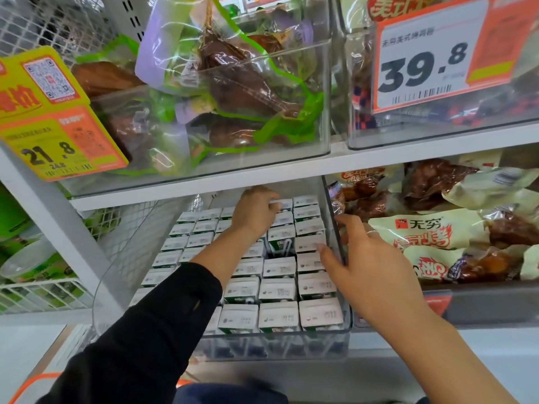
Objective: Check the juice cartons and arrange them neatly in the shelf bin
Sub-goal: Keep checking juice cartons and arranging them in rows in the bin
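Small white-topped juice cartons (278,293) are standing in tight rows inside the clear plastic shelf bin (347,325). Left hand (255,212) is gripping a rear carton (282,204); right hand (369,266), fingers relaxed, is touching the bin's right wall.

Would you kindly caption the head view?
Left hand grips a rear juice carton while right hand steadies the clear bin.

Left hand (256,209) fingertips hidden behind a carton (281,205) — carton print unreadable.
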